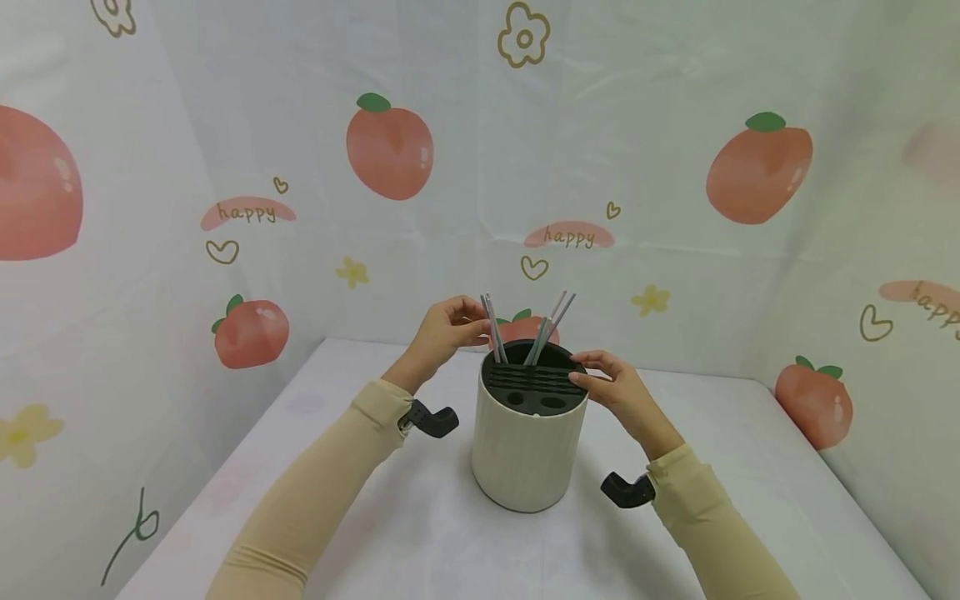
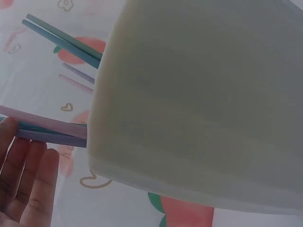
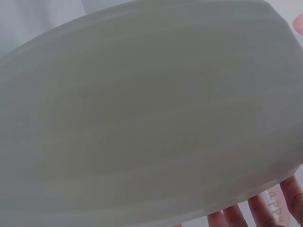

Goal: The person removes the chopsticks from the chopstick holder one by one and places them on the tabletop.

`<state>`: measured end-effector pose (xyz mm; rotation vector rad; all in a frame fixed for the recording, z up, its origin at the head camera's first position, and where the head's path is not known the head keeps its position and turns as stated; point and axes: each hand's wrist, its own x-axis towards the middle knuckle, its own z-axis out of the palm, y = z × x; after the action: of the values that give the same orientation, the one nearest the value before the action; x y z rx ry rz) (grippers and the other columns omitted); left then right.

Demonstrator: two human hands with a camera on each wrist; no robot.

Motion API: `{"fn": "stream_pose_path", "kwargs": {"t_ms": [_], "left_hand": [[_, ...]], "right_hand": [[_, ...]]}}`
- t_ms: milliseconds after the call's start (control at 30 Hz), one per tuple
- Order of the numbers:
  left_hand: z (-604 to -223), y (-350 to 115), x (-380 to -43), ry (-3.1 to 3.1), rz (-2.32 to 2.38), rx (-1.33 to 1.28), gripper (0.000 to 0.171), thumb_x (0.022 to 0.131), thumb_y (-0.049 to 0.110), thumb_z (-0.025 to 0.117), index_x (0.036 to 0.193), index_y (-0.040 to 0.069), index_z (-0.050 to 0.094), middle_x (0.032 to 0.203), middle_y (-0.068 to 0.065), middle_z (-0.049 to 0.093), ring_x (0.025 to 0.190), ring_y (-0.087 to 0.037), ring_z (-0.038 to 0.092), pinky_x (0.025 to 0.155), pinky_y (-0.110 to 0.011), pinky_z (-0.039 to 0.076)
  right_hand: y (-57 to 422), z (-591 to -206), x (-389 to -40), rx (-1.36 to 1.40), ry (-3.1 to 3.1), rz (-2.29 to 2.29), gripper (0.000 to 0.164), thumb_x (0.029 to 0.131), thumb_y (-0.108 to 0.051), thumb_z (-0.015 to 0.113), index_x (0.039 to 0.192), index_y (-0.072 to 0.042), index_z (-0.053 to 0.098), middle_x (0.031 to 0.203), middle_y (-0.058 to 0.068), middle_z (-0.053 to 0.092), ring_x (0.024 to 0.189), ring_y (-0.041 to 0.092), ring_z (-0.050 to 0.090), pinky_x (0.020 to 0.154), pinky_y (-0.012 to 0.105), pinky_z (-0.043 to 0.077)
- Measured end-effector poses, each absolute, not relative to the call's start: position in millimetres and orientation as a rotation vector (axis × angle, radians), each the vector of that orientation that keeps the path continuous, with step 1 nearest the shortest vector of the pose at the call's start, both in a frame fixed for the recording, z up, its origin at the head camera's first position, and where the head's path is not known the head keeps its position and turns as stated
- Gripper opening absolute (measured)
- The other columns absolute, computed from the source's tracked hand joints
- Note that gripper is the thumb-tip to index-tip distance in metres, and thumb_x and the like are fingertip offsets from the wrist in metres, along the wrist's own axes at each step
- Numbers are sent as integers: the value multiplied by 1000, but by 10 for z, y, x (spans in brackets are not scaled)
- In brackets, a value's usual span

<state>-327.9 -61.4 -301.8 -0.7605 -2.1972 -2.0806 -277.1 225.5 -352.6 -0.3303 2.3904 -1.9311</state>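
Note:
A white ribbed utensil holder (image 1: 528, 454) stands upright on the table, with a black slotted insert (image 1: 534, 407) in its top. My left hand (image 1: 448, 332) is at its back left and pinches pastel chopsticks (image 1: 494, 329), whose lower ends are inside the holder. In the left wrist view these chopsticks (image 2: 52, 125) are pink, blue and purple. More chopsticks (image 1: 547, 330) lean to the right in the same back opening. At the right side of the rim, my right hand (image 1: 615, 385) holds the holder between thumb and fingers. The holder's wall fills most of the right wrist view.
A white table surface (image 1: 390, 517) spreads around the holder. Behind it hangs a pale cloth (image 1: 465, 225) printed with peaches, flowers and hearts. Black wrist-worn devices (image 1: 433, 418) jut out near both cuffs.

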Motion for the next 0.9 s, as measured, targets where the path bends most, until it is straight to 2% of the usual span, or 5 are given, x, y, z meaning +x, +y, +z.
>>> {"fn": "stream_pose_path", "kwargs": {"t_ms": [100,367,633,767,900], "left_hand": [[-3013,-625,-3278,-2180,-2085,-785,11,90,-1,65,97,-3,58,92,-2,62,81,-11,67,85,-42,58],[-2759,-673,-3270,-2087,-2033,-876,9,89,-3,64,96,-4,58,92,-5,65,81,-10,68,80,-37,60],[-2050,-791,-3185,-1868,-2016,-947,13,87,-6,67,87,5,60,84,-5,63,76,-11,67,77,-36,61],[-1671,-911,-3127,-1746,-2037,-925,12,86,-7,66,88,5,62,83,-4,64,75,-14,67,76,-33,61],[-1485,-1083,-3102,-1685,-2069,-844,9,86,-4,68,89,3,64,82,-4,66,73,-15,67,74,-30,61]], "right_hand": [[2248,-3527,-2763,-332,2395,-1931,49,94,-23,65,133,2,48,140,19,42,115,15,54,99,25,49],[2240,-3535,-2740,-316,2426,-1927,50,94,-24,64,134,1,48,141,19,40,110,11,55,109,45,41],[2232,-3531,-2731,-309,2417,-1941,50,94,-23,64,134,2,48,139,19,41,108,11,55,107,40,44],[2236,-3531,-2729,-316,2422,-1935,50,94,-24,64,133,2,48,141,19,41,109,10,55,106,37,46],[2240,-3536,-2731,-335,2416,-1947,49,94,-22,64,133,2,48,141,20,41,106,7,57,100,28,49]]}}
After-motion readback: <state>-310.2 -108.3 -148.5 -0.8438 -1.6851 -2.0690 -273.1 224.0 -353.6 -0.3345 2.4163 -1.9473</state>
